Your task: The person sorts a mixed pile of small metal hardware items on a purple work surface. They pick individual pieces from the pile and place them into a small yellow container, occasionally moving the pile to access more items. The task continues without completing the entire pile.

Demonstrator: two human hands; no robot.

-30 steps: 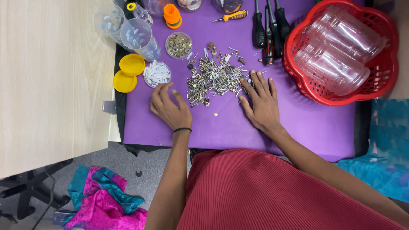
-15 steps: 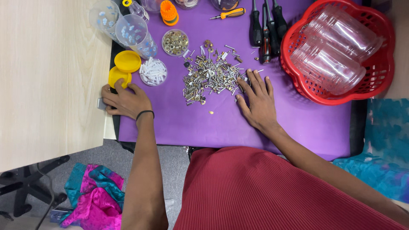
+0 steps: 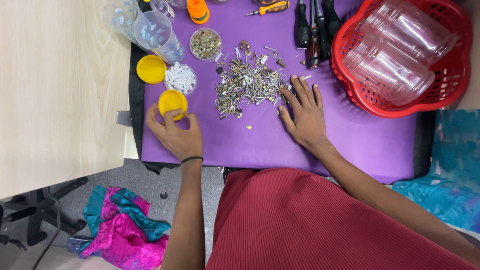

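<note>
Head view: left hand (image 3: pixel 176 134) pinches a yellow lid (image 3: pixel 172 102) by the rim, fingers curled round it, near the left edge of the purple mat (image 3: pixel 320 145); a second yellow lid (image 3: pixel 151 69) lies just above, beside a small open tub of white plugs (image 3: pixel 180 78). Right hand (image 3: pixel 306 114) lies flat and open, holding nothing, fingertips touching the heap of screws and fittings (image 3: pixel 247 85); red basket (image 3: pixel 400 95) with clear jars well to the right. Judgement: keep the lid level, grip at the edge only; spread the heap thin so pieces separate.
</note>
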